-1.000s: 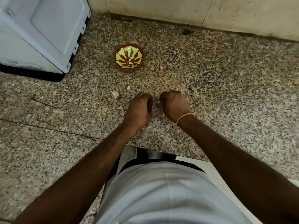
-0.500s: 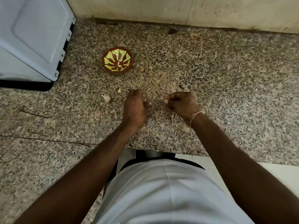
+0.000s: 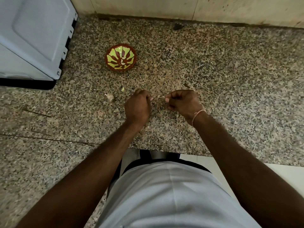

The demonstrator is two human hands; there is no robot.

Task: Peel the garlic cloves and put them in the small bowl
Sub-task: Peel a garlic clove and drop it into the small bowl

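The small red bowl with a yellow-green pattern stands on the granite counter, beyond my hands and to the left; one pale peeled clove lies inside it. My left hand is curled round a garlic clove, with only a pale tip showing at its fingertips. My right hand is a short gap to its right and pinches a thin bit of garlic skin between thumb and forefinger. An unpeeled clove and a small scrap lie on the counter left of my left hand.
A white appliance fills the back left corner of the speckled counter. A tiled wall runs along the back. The counter's front edge is near my waist. Thin stalks lie at the left.
My hands, touching one second ago, have drawn apart; the right hand has pulled to the right. The bowl and loose cloves stay where they were.
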